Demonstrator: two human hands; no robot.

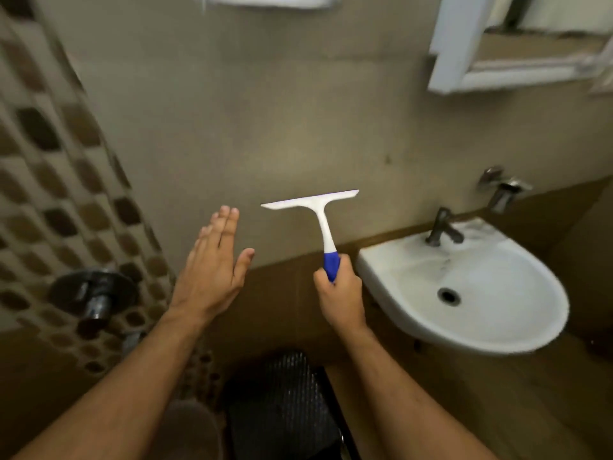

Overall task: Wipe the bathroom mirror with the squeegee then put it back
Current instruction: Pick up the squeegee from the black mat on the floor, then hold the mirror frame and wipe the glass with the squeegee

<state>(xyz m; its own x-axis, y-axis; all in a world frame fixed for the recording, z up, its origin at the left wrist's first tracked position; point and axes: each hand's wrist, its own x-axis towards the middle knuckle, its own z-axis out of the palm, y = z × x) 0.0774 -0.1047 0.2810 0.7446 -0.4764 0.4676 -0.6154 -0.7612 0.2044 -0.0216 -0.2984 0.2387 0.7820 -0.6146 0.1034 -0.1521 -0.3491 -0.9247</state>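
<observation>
My right hand (341,295) grips the blue handle of a white squeegee (315,207), which stands upright with its blade level, in front of the beige wall. To its left my left hand (212,263) is held up with straight fingers, holding nothing and apart from the squeegee. The white-framed mirror cabinet (471,44) hangs at the top right, well above and to the right of the squeegee; only its lower left part shows.
A white corner sink (414,270) with a dark tap (442,227) sits at the right, a wall valve (504,187) above it. A mosaic tile wall with a round metal valve (94,293) runs along the left. A black mesh bin (285,403) stands on the floor below.
</observation>
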